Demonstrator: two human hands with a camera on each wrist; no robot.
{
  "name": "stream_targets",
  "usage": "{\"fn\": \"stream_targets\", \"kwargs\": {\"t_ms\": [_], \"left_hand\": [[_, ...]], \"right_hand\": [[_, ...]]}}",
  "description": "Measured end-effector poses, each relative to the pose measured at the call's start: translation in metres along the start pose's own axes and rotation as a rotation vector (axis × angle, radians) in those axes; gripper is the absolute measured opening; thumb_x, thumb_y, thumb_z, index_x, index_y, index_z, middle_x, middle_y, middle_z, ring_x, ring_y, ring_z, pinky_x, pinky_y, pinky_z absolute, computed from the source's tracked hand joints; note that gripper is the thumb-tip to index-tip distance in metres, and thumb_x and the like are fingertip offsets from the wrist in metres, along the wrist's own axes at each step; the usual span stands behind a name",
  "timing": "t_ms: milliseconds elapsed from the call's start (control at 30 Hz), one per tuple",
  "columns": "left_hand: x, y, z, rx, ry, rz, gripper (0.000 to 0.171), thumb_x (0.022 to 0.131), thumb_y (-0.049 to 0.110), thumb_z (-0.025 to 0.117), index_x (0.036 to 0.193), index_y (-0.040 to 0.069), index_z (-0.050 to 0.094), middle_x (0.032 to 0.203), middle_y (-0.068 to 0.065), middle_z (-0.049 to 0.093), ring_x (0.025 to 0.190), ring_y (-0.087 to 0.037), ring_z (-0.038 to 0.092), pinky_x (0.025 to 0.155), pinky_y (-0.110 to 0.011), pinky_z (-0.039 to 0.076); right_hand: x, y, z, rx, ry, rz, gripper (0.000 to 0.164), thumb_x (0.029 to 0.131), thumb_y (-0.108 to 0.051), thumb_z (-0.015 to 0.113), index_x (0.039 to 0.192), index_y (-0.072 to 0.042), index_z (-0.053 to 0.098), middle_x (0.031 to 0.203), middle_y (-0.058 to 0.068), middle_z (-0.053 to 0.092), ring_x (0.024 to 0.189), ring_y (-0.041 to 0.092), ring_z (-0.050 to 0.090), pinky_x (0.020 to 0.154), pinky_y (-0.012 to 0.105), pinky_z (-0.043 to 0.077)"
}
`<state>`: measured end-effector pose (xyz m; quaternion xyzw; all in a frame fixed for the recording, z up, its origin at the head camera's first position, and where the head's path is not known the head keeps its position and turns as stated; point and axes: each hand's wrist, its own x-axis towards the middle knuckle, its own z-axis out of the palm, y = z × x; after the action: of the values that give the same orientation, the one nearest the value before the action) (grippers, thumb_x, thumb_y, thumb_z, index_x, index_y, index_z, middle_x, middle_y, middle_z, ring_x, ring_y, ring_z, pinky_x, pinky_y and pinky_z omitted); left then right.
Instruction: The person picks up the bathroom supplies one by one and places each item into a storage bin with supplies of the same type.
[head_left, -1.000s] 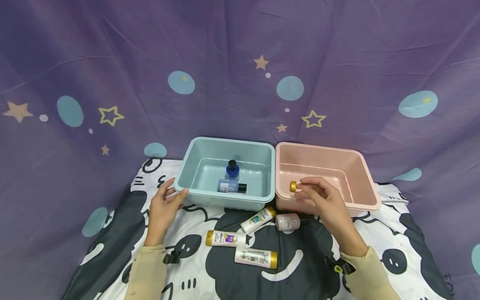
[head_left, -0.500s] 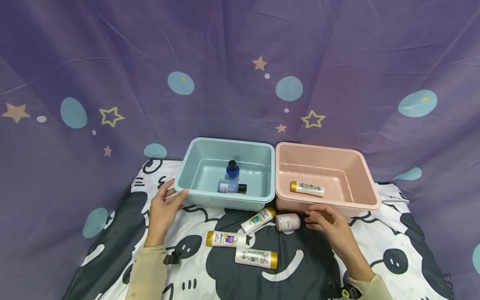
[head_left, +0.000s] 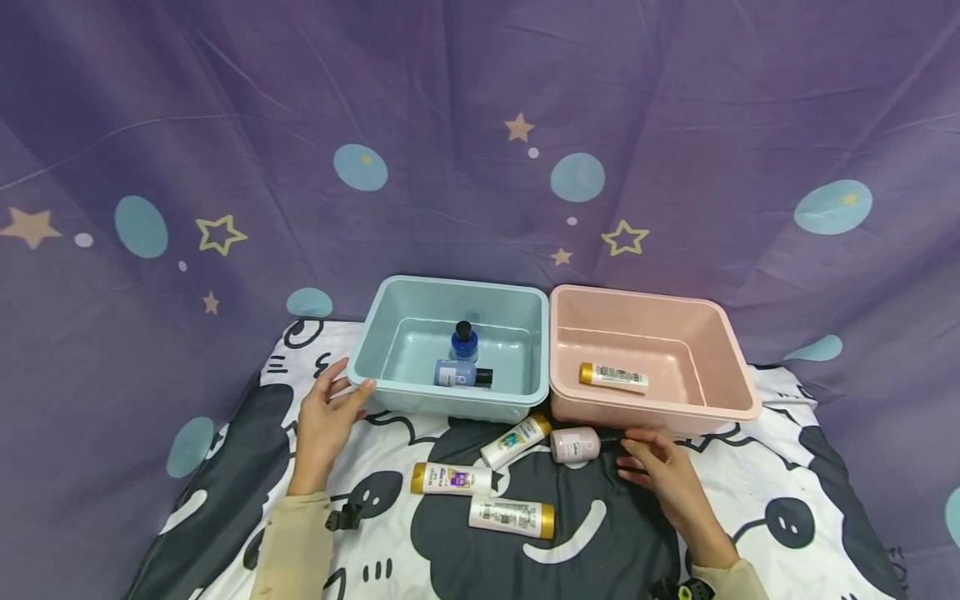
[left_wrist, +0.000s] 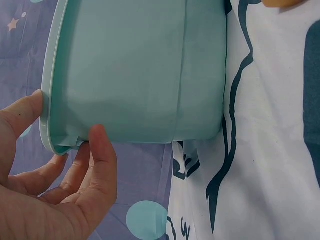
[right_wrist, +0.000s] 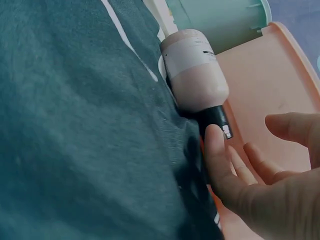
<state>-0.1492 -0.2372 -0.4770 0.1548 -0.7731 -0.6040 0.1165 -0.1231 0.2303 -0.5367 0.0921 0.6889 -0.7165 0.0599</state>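
Observation:
My left hand [head_left: 327, 419] holds the left front corner of the light blue bin [head_left: 442, 402], thumb and fingers at its rim; the rim [left_wrist: 46, 112] also shows in the left wrist view. My right hand [head_left: 667, 475] is beside the black cap [right_wrist: 216, 119] of a small pale pink bottle [head_left: 575, 445], which lies on its side in front of the pink bin [head_left: 720, 407]. In the right wrist view one fingertip overlaps the cap's end; whether it touches cannot be told. The other fingers are spread apart. A white tube with gold cap [head_left: 615, 377] lies inside the pink bin.
Two blue bottles with black caps, one upright [head_left: 465, 343] and one lying [head_left: 456, 372], are in the blue bin. Three white gold-capped tubes, an upper one [head_left: 514, 442], a left one [head_left: 457, 478] and a lower one [head_left: 504, 514], lie on the patterned cloth [head_left: 600, 558].
My right hand let go of the white tube in the pink bin, then drew back over the front rim and down beside the pink bottle's cap. My left hand stayed at the blue bin.

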Motion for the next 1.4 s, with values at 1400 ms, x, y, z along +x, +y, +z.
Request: {"fn": "stream_targets", "kwargs": {"t_ms": [1400], "left_hand": [[0.002, -0.001, -0.001, -0.013, -0.012, -0.006, 0.073, 0.088, 0.037, 0.079, 0.150, 0.015, 0.046, 0.130, -0.015, 0.059, 0.098, -0.012, 0.065, 0.070, -0.025, 0.059]], "right_hand": [[0.008, 0.018, 0.009, 0.189, -0.223, 0.133, 0.047, 0.094, 0.008, 0.063, 0.134, 0.017, 0.042, 0.101, 0.013, 0.064, 0.096, 0.020, 0.066, 0.093, 0.045, 0.055]]}}
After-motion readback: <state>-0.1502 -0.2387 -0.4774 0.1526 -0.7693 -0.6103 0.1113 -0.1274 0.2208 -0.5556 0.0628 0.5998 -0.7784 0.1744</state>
